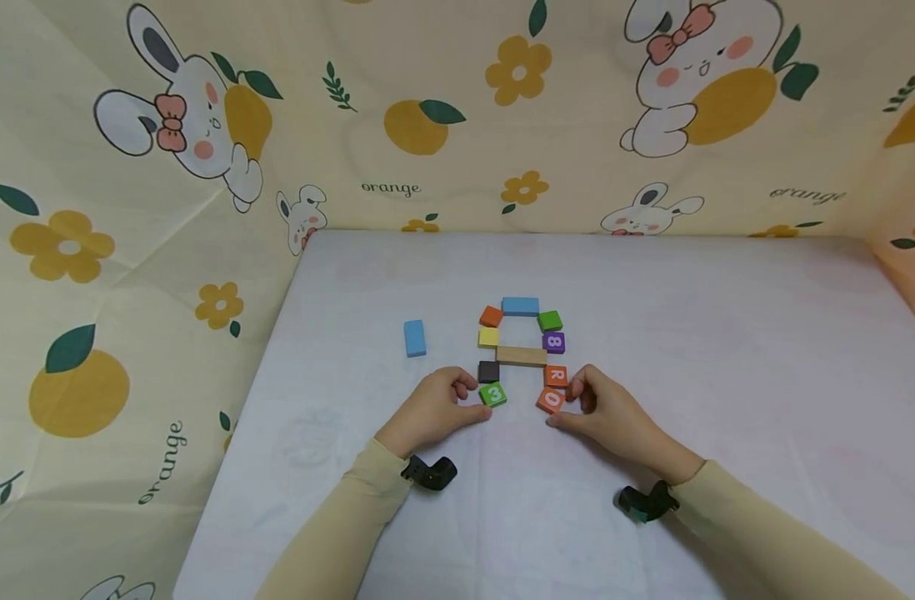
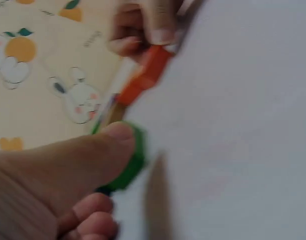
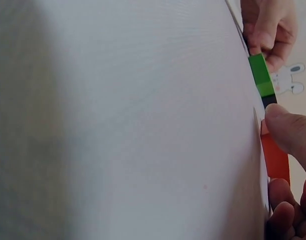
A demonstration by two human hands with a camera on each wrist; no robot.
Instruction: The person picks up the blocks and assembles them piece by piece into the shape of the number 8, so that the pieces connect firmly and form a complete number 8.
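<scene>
Several small blocks lie flat on the white table in an outline, a rounded top over two legs. At the foot of the left leg my left hand (image 1: 442, 404) holds a green block marked 3 (image 1: 492, 394), its thumb along the lower edge. A black block (image 1: 489, 372) sits just above that one. My right hand (image 1: 607, 412) pinches the orange block marked 0 (image 1: 551, 401) at the foot of the other leg, between thumb and fingers. Against its upper end lies an orange block marked R (image 1: 556, 376). In the left wrist view the thumb covers part of the green block (image 2: 135, 162).
A wooden plank (image 1: 521, 357) crosses the outline. Above it are a yellow block (image 1: 488, 337), a purple block marked 8 (image 1: 553, 342), orange (image 1: 491, 317) and green (image 1: 550, 321) blocks, and a blue one (image 1: 521, 307) on top. Another blue block (image 1: 415, 338) lies apart at left.
</scene>
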